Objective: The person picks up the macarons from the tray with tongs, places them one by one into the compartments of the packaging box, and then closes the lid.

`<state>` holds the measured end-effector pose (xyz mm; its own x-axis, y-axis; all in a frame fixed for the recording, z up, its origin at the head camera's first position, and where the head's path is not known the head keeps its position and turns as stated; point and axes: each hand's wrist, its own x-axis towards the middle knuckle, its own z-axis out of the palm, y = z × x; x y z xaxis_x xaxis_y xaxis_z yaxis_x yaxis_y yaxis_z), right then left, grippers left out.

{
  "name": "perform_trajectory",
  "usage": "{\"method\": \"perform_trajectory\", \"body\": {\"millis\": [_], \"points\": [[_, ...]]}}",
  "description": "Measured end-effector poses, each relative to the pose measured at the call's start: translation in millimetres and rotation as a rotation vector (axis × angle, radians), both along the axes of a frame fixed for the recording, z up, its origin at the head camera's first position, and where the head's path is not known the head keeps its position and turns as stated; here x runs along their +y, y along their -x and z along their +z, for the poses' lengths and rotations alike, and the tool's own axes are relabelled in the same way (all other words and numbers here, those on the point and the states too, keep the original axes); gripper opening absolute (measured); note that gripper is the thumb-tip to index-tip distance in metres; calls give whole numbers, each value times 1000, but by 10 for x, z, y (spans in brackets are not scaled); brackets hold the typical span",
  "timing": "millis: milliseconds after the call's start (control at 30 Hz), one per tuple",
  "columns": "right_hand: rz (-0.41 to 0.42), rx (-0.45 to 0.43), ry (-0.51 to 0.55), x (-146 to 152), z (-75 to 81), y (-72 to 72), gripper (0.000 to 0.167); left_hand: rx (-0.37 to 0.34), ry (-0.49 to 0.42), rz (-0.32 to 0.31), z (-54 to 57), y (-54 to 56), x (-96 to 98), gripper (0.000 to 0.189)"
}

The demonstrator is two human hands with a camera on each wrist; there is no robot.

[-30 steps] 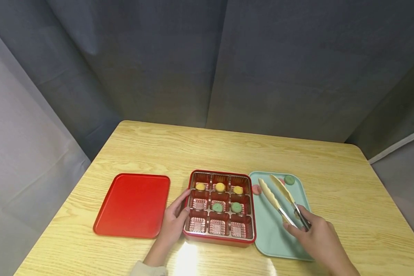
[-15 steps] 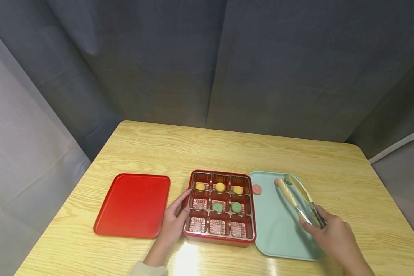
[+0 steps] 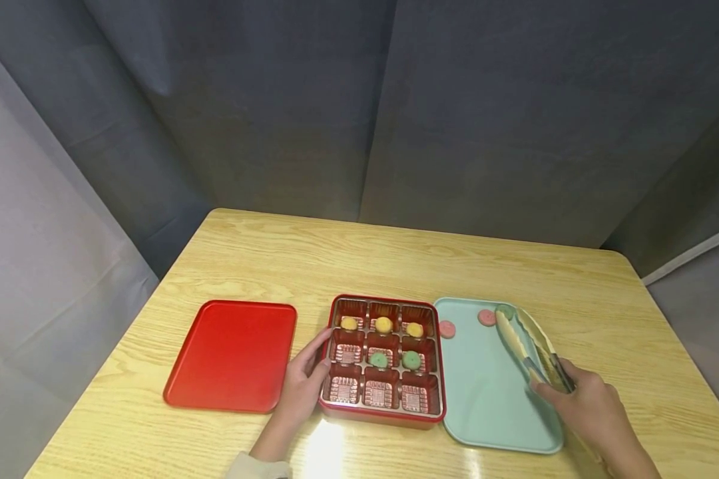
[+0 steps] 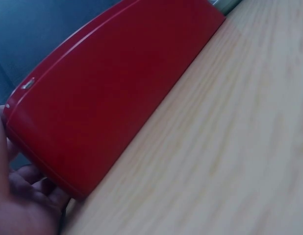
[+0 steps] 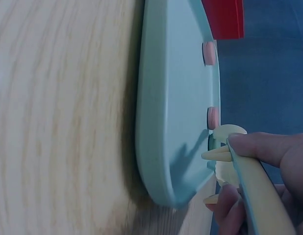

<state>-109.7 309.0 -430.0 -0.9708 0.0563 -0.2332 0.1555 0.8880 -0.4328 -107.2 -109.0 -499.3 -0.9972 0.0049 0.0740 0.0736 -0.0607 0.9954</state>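
Note:
My right hand (image 3: pixel 593 406) holds a pair of tongs (image 3: pixel 513 339) with pale scalloped tips. Those tips stand apart on either side of a green macaron (image 3: pixel 506 310) at the far right corner of the mint tray (image 3: pixel 491 399); whether they touch it I cannot tell. Just left of it lies a pink macaron (image 3: pixel 486 317), with another pink macaron (image 3: pixel 447 328) by the tray's left edge. My left hand (image 3: pixel 302 386) rests against the left side of a red box (image 4: pixel 107 93) with a divided insert. Three yellow macarons (image 3: pixel 383 324) fill its back row; two green macarons (image 3: pixel 411 360) sit in the middle row.
A flat red tray or lid (image 3: pixel 230 356) lies on the wooden table (image 3: pixel 335 253), left of the box. The mint tray stands close against the box's right side. Behind the table hangs a dark curtain (image 3: pixel 275 120).
My right hand has carried the tongs to the right, from over the mint tray's middle to its far right corner. The tips came to stand around the green macaron. My left hand has stayed put.

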Motion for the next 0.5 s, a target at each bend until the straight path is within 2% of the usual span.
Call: {"method": "perform_trajectory", "body": {"millis": [500], "points": [[30, -27, -12, 17, 36, 147, 97, 4, 22, 1, -1, 1, -4, 53]]}}
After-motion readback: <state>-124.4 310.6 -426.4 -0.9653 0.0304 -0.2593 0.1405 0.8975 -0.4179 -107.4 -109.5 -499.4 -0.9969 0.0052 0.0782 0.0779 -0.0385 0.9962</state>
